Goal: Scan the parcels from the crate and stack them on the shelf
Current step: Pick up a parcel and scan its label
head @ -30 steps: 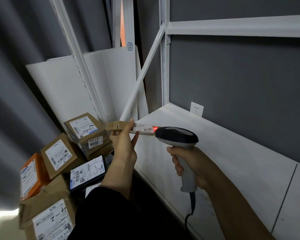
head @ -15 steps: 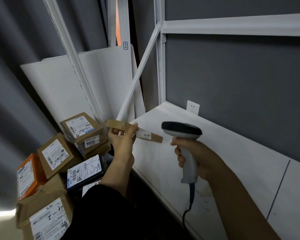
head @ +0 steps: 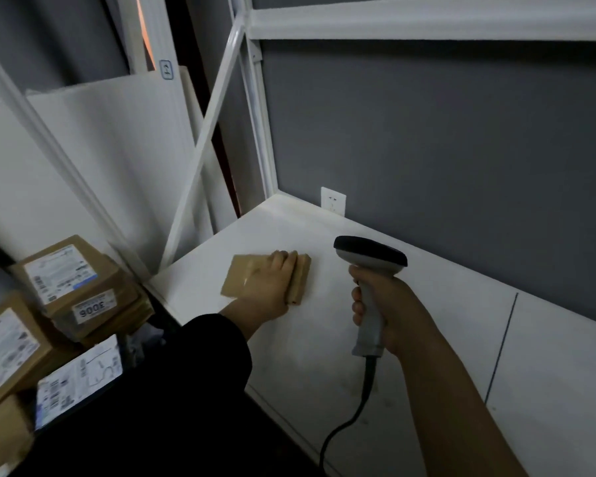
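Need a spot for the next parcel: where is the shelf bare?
The shelf is bare behind the flat parcel under the left hand, up to the wall socket, and right of the scanner past the board seam. Crowded: the parcel pile down left.

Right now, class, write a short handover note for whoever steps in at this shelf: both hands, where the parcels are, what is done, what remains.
Left hand: lies on the flat cardboard parcel, fingers curled over its far edge.
Right hand: grips the barcode scanner, held upright above the white shelf.
Done: this parcel was scanned a second ago and now lies flat on the shelf, the only one in view there.
Left: release it, then scan the labelled parcels piled low at the left and stack each on the shelf.
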